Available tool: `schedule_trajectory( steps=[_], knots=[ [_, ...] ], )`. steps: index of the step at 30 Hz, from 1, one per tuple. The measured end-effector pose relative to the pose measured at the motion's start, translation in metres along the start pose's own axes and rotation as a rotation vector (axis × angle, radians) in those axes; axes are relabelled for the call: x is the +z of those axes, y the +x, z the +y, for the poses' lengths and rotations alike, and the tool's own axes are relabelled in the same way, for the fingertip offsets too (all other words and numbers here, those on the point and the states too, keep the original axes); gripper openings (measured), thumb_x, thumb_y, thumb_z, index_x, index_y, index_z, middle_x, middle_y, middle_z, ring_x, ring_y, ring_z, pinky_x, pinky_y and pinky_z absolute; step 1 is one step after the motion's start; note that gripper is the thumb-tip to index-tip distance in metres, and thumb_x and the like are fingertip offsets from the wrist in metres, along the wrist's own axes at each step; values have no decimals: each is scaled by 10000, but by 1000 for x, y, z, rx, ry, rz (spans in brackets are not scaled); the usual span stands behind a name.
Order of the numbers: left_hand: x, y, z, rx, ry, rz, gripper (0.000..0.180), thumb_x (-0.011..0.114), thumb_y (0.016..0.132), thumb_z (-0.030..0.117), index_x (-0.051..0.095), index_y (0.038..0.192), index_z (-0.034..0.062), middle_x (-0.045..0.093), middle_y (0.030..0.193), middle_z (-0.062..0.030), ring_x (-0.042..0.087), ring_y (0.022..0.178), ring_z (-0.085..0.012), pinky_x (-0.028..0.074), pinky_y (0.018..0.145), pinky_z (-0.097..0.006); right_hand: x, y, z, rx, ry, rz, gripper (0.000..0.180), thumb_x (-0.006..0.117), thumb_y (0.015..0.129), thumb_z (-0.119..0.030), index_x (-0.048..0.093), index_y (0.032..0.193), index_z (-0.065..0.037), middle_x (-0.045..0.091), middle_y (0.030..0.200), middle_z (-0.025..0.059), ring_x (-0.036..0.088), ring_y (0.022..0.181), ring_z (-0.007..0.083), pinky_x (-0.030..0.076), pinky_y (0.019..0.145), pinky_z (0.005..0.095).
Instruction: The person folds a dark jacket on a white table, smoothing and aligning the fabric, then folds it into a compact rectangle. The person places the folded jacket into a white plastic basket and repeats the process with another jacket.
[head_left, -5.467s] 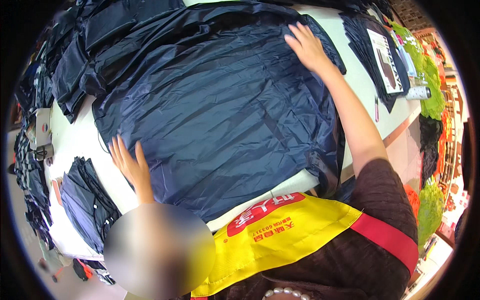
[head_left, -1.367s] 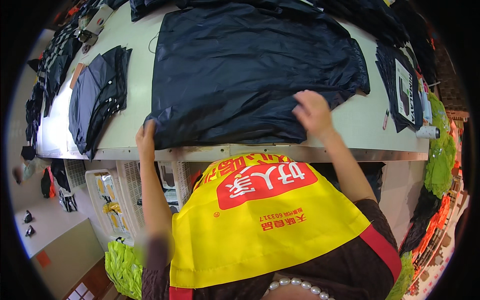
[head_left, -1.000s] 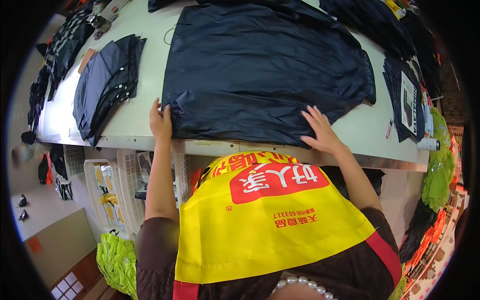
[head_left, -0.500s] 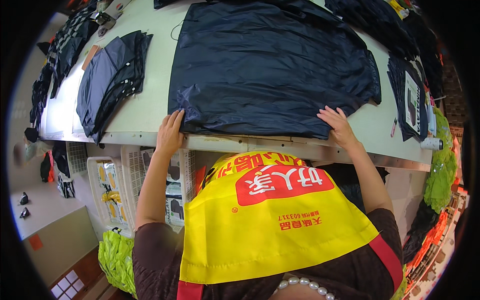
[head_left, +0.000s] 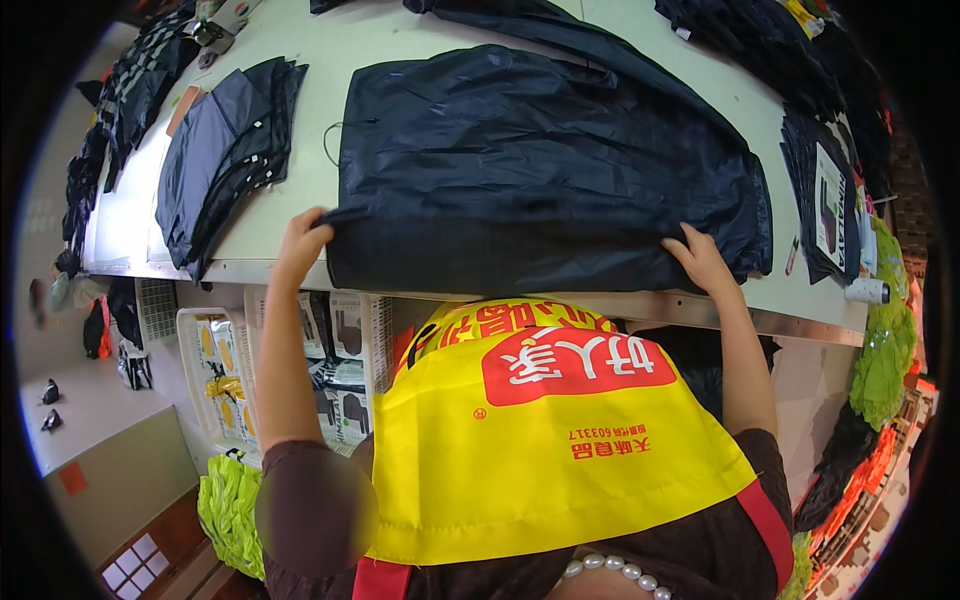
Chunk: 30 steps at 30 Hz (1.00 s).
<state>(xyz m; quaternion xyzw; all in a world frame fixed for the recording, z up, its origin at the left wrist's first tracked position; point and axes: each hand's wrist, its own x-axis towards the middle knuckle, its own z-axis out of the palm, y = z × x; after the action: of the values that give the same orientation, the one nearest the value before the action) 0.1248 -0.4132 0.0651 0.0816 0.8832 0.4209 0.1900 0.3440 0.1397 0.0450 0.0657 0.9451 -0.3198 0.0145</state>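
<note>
A large piece of dark navy fabric [head_left: 540, 180], thin and creased, lies on the pale worktable [head_left: 815, 290], its near part reaching the front edge. At its near left corner, my left hand [head_left: 300, 248] pinches the cloth between thumb and fingers. Toward the right end, my right hand [head_left: 703, 262] grips the near part of the same fabric, the fingertips partly hidden in it. Between the two hands a smoother band of cloth is stretched, while wrinkles run across the part behind. A thin cord loop [head_left: 330, 145] sticks out on the left side.
On the left lies a stack of dark cut fabric [head_left: 225, 165]. More dark cloth [head_left: 750, 50] fills the back right, beside a flat packet [head_left: 830, 210] and a spool [head_left: 867, 291]. White baskets [head_left: 215, 380] with packets stand below the table edge. Lime-green fabric [head_left: 232, 515] hangs lower left.
The fabric's near edge has been drawn toward me over the table edge, and its far edge has come nearer. My left hand has moved left and now pinches the corner; my right has shifted slightly right.
</note>
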Motion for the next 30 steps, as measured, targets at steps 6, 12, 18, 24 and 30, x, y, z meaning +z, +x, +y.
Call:
schedule_trajectory(
  steps=[6, 12, 18, 24, 30],
  knots=[
    [56, 48, -2, -43, 564, 335, 428, 574, 700, 104, 575, 1115, -4, 605, 1024, -164, 564, 971, -302, 440, 848, -395, 12, 33, -10, 86, -476, 33, 425, 622, 824, -391, 561, 1018, -18, 642, 896, 198, 615, 822, 347, 492, 723, 415],
    [113, 10, 85, 672, 689, 310, 560, 666, 746, 330, 530, 1222, 70, 507, 1268, -150, 410, 1241, -332, 283, 1019, -511, 32, 24, -62, -353, -514, 239, 649, 595, 802, -477, 466, 1284, -62, 397, 1362, 207, 358, 1272, 365, 266, 1036, 526],
    [157, -3, 38, 521, 870, 127, 705, 514, 814, 564, 438, 1339, 100, 394, 1406, -132, 296, 1332, -304, 150, 1082, -507, 77, 5, -39, -249, -485, -46, 762, 600, 782, -508, 381, 1371, -78, 320, 1427, 186, 241, 1350, 330, 144, 1063, 585],
    [135, 23, 63, 448, 525, 97, 514, 657, 771, 446, 615, 1099, 52, 614, 1129, -126, 540, 1098, -274, 327, 987, -438, 37, 48, -53, -193, -203, 4, 443, 575, 848, -411, 609, 1105, -53, 604, 1120, 150, 540, 1093, 293, 275, 1032, 518],
    [53, 187, 63, 174, 583, 768, 524, 588, 848, 438, 595, 1109, -17, 623, 1075, -184, 572, 1025, -316, 415, 919, -414, -26, 207, -36, -441, -532, 552, 343, 639, 781, -145, 580, 1111, -72, 609, 1089, 138, 571, 1004, 312, 413, 927, 378]
  ],
)
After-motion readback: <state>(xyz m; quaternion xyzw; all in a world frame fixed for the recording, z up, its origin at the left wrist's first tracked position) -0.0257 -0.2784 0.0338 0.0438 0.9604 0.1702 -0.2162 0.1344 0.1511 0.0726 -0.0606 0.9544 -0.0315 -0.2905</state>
